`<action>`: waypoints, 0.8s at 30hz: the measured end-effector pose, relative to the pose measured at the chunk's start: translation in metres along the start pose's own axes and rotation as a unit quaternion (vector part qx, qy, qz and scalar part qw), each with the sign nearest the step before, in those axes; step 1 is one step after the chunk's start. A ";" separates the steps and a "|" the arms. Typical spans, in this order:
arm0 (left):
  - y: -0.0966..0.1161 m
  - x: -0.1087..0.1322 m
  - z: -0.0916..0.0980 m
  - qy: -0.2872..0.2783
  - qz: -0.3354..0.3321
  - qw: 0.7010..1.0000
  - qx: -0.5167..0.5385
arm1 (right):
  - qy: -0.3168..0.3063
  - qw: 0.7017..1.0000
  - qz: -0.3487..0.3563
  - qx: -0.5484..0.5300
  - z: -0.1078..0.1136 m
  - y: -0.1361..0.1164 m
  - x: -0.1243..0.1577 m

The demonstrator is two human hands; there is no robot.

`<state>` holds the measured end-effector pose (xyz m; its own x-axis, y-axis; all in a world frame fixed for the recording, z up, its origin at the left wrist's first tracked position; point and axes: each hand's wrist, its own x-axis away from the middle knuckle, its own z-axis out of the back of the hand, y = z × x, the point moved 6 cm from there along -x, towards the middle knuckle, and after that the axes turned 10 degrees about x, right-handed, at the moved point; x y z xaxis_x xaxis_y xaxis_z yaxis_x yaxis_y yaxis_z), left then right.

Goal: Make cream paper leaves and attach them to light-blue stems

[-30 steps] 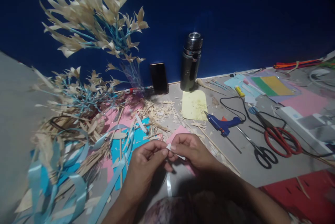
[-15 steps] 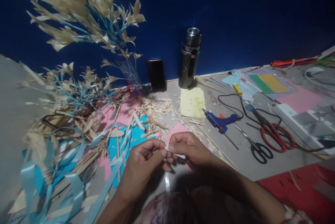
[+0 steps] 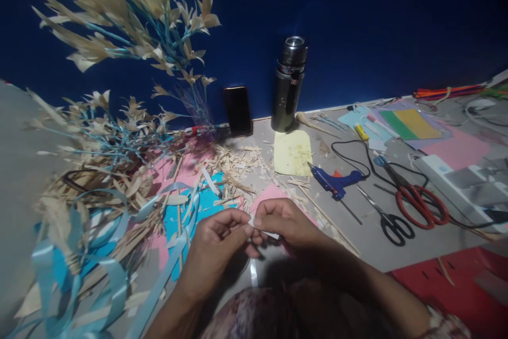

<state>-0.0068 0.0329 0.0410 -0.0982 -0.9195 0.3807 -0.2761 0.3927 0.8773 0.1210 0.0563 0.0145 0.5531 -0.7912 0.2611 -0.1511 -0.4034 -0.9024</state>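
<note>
My left hand [image 3: 220, 241] and my right hand [image 3: 283, 222] meet low in the middle of the view, fingertips pinched together on a small white strip [image 3: 266, 233] held between them. Both hands hover just above the grey floor, over pink and blue paper sheets [image 3: 198, 207] strewn with pale leaf shavings [image 3: 234, 164]. A light blue ribbon [image 3: 99, 270] curls to the left of my left hand.
Dried pale leaf sprays on blue stems [image 3: 119, 16] stand at the left. A phone [image 3: 237, 111] and a steel flask [image 3: 289, 85] lean by the dark blue wall. A blue glue gun [image 3: 333, 183], black scissors [image 3: 391, 225], red scissors [image 3: 416, 201] and a white power strip [image 3: 464, 183] lie at right.
The hands keep pinching the white strip with little change. The view has shifted slightly, so the objects sit a bit higher and leftward.
</note>
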 end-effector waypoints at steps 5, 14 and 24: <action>0.000 -0.001 -0.001 0.006 0.005 1.000 0.001 | 0.002 1.000 -0.010 0.005 0.001 0.001 0.000; 0.001 -0.001 -0.002 0.004 0.000 1.000 -0.012 | -0.003 1.000 -0.008 -0.005 0.001 0.003 -0.001; 0.002 -0.001 -0.004 -0.012 -0.002 1.000 -0.008 | -0.017 0.999 -0.014 -0.023 0.000 0.006 -0.002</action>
<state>-0.0039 0.0342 0.0434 -0.1198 -0.9210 0.3707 -0.2606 0.3894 0.8834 0.1190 0.0553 0.0087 0.5857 -0.7630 0.2735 -0.1717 -0.4466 -0.8781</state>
